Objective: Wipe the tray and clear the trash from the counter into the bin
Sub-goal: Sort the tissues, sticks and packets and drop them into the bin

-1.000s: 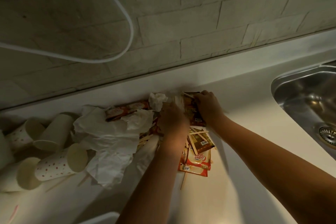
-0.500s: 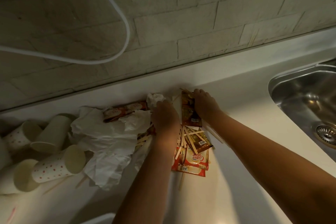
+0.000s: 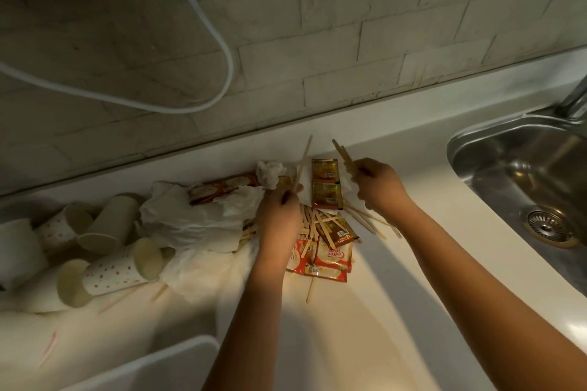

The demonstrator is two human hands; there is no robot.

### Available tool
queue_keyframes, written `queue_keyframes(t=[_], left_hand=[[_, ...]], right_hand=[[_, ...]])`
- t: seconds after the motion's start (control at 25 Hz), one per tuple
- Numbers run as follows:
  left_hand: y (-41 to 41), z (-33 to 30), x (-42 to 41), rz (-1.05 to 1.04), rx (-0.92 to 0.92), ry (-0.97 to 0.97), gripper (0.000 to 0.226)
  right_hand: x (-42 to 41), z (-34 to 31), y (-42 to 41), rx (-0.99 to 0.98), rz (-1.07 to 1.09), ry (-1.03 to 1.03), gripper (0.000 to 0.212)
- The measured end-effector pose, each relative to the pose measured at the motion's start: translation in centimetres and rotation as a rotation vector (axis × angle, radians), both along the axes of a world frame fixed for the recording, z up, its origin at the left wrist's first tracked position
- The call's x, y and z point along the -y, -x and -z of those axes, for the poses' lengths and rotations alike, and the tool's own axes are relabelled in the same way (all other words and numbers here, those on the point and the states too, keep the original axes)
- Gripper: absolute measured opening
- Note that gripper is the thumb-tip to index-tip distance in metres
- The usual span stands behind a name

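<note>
Head view shows us gathering trash on the table [image 3: 397, 311], and we read it from the left: toppled paper cups [image 3: 104, 251] lie against crumpled napkins [image 3: 193, 219], then comes the heap of stir sticks and sachets [image 3: 320, 241]. Half a second ago both our hands were pressed low into that heap; now they have lifted and parted. Our left hand [image 3: 279, 216] pinches one long stick [image 3: 301, 165], and our right hand [image 3: 378, 187] grips a small bundle of sticks [image 3: 343, 154] raised clear of the table. We judge that collecting has begun, yet most litter remains. The heap sits directly under and between our hands, the cups well to their left, the sink [image 3: 521, 174] to their right. No bin is visible; a white rim [image 3: 152, 362] at the bottom edge may be the tray.
</note>
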State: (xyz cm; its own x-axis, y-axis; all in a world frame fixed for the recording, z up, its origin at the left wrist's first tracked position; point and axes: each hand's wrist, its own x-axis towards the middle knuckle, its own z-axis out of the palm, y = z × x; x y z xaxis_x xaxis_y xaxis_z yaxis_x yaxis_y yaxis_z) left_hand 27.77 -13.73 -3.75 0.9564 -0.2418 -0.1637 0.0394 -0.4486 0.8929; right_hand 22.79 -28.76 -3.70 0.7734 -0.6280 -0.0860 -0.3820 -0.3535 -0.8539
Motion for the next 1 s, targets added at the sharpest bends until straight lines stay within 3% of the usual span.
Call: queue_keyframes(t=[0.12,0.24,0.72,1.0], left_hand=[[4.4,-1.2,-0.6,0.02,-0.292,0.283,0.023],[8.6,-1.4,-1.0,0.093,-0.353,0.364,0.03],[31.4,0.4,-0.4,0.481,-0.454,0.23,0.03],[42.3,5.0,0.7,0.71,-0.612,0.157,0.032]], right_hand=[[-1.6,-1.7,5.4,0.023,0.061,-0.158,0.024],[-2.4,-2.2,11.2,0.039,0.119,-0.254,0.022],[-2.2,1.8,34.5,0.133,0.335,-0.401,0.02],[-1.8,7.0,45.8,0.434,0.571,-0.251,0.025]])
